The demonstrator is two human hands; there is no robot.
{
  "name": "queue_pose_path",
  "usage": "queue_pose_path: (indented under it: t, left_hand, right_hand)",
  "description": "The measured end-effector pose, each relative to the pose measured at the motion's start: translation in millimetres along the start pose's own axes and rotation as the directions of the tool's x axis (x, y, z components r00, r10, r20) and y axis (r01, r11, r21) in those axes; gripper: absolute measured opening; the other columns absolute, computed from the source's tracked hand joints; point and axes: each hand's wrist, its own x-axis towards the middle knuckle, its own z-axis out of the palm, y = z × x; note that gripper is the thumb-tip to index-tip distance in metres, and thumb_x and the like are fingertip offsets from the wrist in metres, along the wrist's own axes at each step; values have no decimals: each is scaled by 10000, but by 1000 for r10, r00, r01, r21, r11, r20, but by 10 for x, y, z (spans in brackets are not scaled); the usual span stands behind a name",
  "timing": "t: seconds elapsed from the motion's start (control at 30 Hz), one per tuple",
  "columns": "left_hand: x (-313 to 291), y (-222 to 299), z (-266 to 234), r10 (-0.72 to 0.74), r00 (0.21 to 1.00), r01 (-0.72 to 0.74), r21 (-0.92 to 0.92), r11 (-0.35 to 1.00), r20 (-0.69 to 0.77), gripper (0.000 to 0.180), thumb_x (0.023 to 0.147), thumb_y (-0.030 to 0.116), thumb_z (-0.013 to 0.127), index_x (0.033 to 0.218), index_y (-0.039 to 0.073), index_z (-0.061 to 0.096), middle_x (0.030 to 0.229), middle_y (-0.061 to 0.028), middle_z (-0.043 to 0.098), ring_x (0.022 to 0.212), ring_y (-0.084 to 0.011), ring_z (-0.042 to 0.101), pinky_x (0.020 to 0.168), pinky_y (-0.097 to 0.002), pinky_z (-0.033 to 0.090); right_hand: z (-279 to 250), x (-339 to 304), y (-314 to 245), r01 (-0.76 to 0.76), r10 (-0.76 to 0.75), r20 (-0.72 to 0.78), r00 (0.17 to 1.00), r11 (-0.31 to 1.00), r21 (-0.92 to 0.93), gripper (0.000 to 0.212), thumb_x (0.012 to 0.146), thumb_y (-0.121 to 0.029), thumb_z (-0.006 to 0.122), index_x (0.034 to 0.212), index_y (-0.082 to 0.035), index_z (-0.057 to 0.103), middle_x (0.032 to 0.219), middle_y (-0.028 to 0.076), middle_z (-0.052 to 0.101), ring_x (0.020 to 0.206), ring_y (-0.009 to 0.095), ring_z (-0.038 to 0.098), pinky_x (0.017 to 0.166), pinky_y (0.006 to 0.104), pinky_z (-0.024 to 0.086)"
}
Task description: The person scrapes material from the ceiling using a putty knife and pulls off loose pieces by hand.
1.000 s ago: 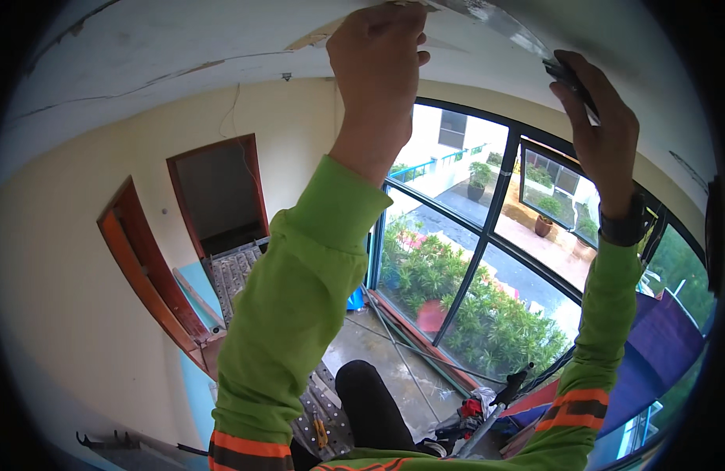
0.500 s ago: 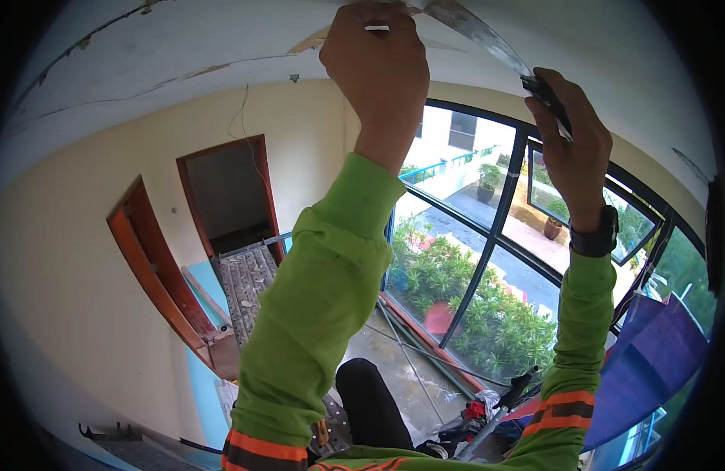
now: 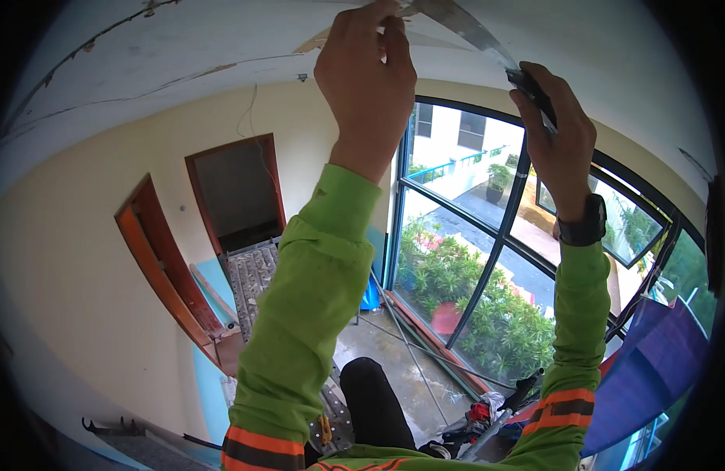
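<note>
- Top centre of the frame: the left hand (image 3: 368,74) is raised to the white ceiling (image 3: 182,47), fingers curled together and pinching something small at the fingertips; what it is cannot be told.
- Top right: the right hand (image 3: 557,137) is wrapped tight around the dark handle of a scraper (image 3: 488,47), whose thin metal blade runs up and left, lying flat against the ceiling just beside the left fingertips.
- A black wristwatch (image 3: 584,229) sits on the right wrist, above a lime-green sleeve (image 3: 315,314) with orange bands.
- The ceiling shows cracks and a bare, tan patch of peeled paint near the blade.
- No containers show clearly; a heap of tools (image 3: 480,420) lies on the wet floor at lower centre-right.
- Right half: a dark-framed window (image 3: 488,259) closes that side; the cream wall with a brown doorway (image 3: 237,196) bounds the left. Open air lies between the arms.
- Against half a second ago, both hands sit slightly lower and more rightward in the picture, grips unchanged.
</note>
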Motion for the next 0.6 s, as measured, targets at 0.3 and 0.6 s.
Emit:
queue_pose_path:
  t: [0.3,0.6]
  left_hand:
    - [344,-39,-231,535,788,-613,307,728,305,163,758,80,707,913,87,658,758,-52,626,632,-218,617,530,-324,498]
    - [584,-62,-293,577,528,-841,291,456,623,102,803,95,635,902,77,624,712,-20,637,486,-174,579,425,-289,468]
  right_hand:
    - [4,-124,-49,-47,47,-4,999,999,15,272,865,-119,681,1129,-93,623,969,94,694,825,245,708,709,310,572]
    - [48,-457,-241,-223,222,22,975,959,173,316,831,-68,701,1136,-69,619,976,115,683,844,232,705,731,303,571]
